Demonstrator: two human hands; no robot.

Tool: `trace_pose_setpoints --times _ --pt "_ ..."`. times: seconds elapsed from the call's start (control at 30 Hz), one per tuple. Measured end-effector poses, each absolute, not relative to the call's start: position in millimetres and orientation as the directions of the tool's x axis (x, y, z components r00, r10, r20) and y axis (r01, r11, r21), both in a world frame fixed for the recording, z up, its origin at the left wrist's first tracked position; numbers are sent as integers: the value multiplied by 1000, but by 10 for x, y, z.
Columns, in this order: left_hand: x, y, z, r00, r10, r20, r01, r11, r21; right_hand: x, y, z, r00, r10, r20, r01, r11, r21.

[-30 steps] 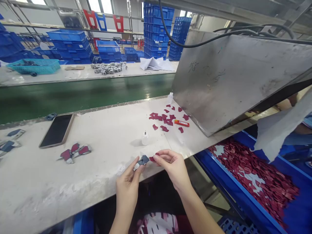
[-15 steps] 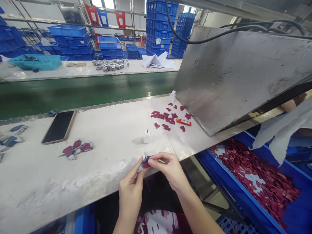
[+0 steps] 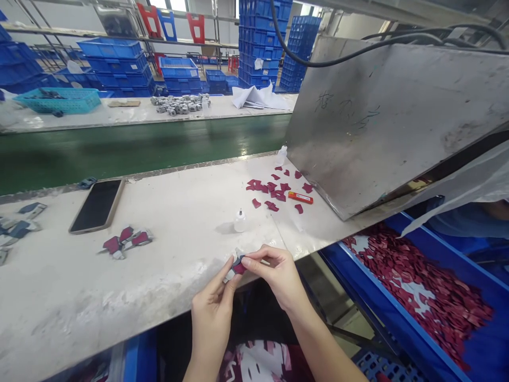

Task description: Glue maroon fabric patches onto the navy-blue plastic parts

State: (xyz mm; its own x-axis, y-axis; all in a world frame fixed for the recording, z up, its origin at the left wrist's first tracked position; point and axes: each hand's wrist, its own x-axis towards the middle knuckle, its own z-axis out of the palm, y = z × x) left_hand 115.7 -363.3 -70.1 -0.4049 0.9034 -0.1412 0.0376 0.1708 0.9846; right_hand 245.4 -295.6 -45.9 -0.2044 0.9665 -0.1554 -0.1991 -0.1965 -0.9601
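Both hands meet at the near edge of the counter. The left hand pinches a small grey part between thumb and forefinger, its fingers narrow around it. The right hand closes its fingertips on a red piece and presses it against the grey part, so the two touch between the fingertips of both hands.

Just beyond the fingers stands a small white bottle. Farther out and to the right of the fingers lie loose red pieces with an orange tube beside them, close to a slanted metal sheet. To the left of the fingers rest a few assembled parts, and beyond those a phone lies face up. Below and to the right of the right hand, a blue bin holds a heap of the same red pieces.
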Motion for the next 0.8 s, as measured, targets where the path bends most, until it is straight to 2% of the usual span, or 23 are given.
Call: trace_pose_setpoints --times 0.27,0.4,0.5,0.7,0.8 --pt "1203 -3636 -629 -436 887 -149 -13 159 987 2449 -2969 -485 -232 960 -159 -213 -209 -955" --pt "1194 -3627 -662 -419 899 -125 -39 120 992 2394 -3009 -491 -154 982 -106 -263 -144 -954" --pt "1211 -3597 -626 -448 879 -160 -92 133 987 2343 -3067 -514 -80 996 -47 -265 -67 -962" --pt "1240 -3549 -499 -428 870 -246 -246 150 958 2303 -3152 -597 15 985 170 -101 171 -980" --pt "1231 -3560 -464 -409 881 -238 -271 132 954 2347 -3122 -607 5 989 145 -170 144 -975"
